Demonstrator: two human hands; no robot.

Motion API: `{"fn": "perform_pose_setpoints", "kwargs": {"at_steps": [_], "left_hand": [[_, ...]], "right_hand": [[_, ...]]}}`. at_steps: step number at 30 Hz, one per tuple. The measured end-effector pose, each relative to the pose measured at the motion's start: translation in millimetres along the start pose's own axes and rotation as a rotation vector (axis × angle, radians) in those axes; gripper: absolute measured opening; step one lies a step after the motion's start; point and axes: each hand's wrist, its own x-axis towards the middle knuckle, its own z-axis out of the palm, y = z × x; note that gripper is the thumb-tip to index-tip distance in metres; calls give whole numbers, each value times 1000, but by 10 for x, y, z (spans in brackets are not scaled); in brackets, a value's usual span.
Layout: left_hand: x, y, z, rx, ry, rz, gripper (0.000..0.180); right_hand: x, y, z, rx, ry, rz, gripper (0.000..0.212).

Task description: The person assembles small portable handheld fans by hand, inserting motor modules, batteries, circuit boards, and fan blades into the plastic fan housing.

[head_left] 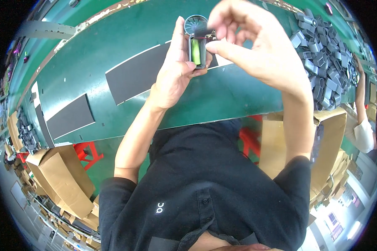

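Note:
My left hand (174, 77) is closed around an opened small fan housing (203, 58), with the thumb along its lower edge. At the top of the housing is a round fan head (192, 24) with radial blades. Inside the open compartment lies a bright green battery cell (196, 52). My right hand (255, 48) reaches over from the right. Its curled, partly blurred fingers hold a small black piece (202, 32) over the upper end of the compartment, while the thumb is close to the housing's right side. What kind of piece it is cannot be made out.
Dark mats (136, 74) lie on the green workbench (167, 119). Many grey plastic housings (329, 62) are heaped at the right. Cardboard boxes (63, 180) stand below the bench on both sides. Another person's arm (360, 92) shows at the far right.

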Motion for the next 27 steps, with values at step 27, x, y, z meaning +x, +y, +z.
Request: {"fn": "perform_pose_setpoints", "kwargs": {"at_steps": [27], "left_hand": [[-97, -77, 255, 427, 82, 109, 71]], "right_hand": [[73, -75, 75, -278, 90, 34, 37]]}}
